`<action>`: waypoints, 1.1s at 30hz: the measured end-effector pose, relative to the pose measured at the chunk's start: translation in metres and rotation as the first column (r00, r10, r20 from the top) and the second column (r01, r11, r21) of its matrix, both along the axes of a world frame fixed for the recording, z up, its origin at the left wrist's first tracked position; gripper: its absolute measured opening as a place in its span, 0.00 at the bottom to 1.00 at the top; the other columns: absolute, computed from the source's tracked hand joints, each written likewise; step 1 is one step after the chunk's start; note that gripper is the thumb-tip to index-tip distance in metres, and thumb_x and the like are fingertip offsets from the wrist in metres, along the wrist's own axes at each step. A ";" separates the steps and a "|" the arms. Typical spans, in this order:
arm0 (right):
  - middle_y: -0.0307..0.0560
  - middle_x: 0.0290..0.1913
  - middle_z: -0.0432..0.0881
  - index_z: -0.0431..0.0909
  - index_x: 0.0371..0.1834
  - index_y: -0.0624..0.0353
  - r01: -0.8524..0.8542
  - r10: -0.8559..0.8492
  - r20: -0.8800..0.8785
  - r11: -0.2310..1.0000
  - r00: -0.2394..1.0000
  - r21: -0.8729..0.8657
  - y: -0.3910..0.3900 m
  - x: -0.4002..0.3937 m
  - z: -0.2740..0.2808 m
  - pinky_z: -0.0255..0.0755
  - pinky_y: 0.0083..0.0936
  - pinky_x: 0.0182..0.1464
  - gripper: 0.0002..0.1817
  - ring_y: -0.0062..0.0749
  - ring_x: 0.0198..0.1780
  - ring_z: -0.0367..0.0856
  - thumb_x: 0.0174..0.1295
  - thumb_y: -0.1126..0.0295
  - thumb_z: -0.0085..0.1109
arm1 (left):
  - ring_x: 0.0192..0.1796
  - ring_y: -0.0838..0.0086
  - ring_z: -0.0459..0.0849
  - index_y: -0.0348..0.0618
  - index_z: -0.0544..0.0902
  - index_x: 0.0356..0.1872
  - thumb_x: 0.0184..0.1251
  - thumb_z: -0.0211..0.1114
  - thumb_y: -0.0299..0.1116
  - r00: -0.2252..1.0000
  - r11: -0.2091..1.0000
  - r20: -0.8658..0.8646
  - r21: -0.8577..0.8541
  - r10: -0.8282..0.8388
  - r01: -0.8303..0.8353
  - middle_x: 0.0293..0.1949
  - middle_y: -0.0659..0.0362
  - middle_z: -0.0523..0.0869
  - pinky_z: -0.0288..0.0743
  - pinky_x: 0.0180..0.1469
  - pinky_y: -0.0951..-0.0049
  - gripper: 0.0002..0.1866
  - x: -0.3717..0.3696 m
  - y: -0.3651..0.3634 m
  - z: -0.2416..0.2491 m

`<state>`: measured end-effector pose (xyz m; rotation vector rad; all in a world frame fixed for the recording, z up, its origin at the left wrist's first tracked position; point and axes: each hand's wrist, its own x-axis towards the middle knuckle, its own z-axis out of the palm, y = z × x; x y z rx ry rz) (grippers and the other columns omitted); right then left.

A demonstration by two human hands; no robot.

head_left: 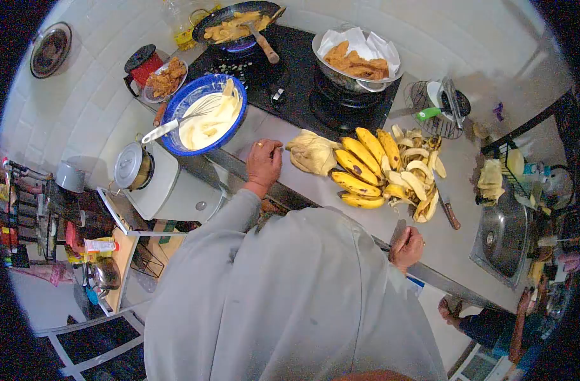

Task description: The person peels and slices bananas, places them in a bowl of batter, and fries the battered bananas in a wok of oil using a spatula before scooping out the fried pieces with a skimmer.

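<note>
At the counter [370, 220] edge, the right hand [407, 247] is loosely curled; its grip cannot be told. The left hand [264, 164] is held half-open, empty. Just beside it a crumpled cloth [312, 152] is laid; bananas [361, 156] are spread beyond, between both hands.

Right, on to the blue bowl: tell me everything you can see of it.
The bowl is round, wide and deep blue, apparently plastic, with pale smears on its inner wall. It sits upright near the front edge of the counter, beside the hob. Inside is thick, cream-coloured batter with pale pieces in it, one by the far rim. A whisk leans in, wires in the batter, its white handle sticking out over the rim. The left hand lies apart from it.
</note>
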<state>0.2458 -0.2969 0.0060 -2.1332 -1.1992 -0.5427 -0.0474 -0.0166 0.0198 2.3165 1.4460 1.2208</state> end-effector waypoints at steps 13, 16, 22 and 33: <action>0.50 0.31 0.79 0.76 0.35 0.59 -0.005 0.005 0.033 1.000 0.999 0.010 -0.001 0.001 -0.001 0.69 0.36 0.35 0.07 0.45 0.32 0.77 0.60 0.68 0.53 | 0.40 0.59 0.76 0.44 0.79 0.31 0.54 0.57 0.29 0.999 1.000 0.030 0.000 -0.027 0.027 0.33 0.57 0.78 0.71 0.42 0.62 0.05 -0.001 0.000 0.000; 0.50 0.31 0.79 0.77 0.35 0.60 -0.024 0.024 0.009 0.999 1.000 0.026 -0.001 0.002 -0.002 0.69 0.36 0.35 0.07 0.46 0.32 0.77 0.60 0.68 0.53 | 0.39 0.59 0.76 0.44 0.79 0.31 0.54 0.57 0.29 1.000 1.000 0.027 -0.016 -0.008 0.008 0.33 0.56 0.78 0.71 0.42 0.62 0.05 0.001 -0.002 0.002; 0.50 0.29 0.77 0.75 0.34 0.59 -0.022 0.020 0.031 0.998 0.999 0.064 0.002 0.000 0.000 0.67 0.35 0.35 0.06 0.46 0.30 0.74 0.62 0.68 0.52 | 0.39 0.58 0.77 0.45 0.79 0.31 0.55 0.58 0.29 0.999 1.000 0.019 -0.016 -0.026 0.026 0.32 0.56 0.79 0.71 0.42 0.62 0.05 -0.001 -0.001 0.002; 0.50 0.32 0.79 0.76 0.36 0.60 -0.007 0.007 0.020 1.000 1.000 -0.009 -0.001 0.000 -0.001 0.69 0.36 0.35 0.07 0.46 0.32 0.76 0.60 0.69 0.53 | 0.40 0.59 0.77 0.46 0.80 0.32 0.55 0.58 0.29 1.000 1.000 0.022 0.002 -0.004 0.004 0.34 0.56 0.80 0.71 0.44 0.62 0.05 -0.001 0.001 -0.005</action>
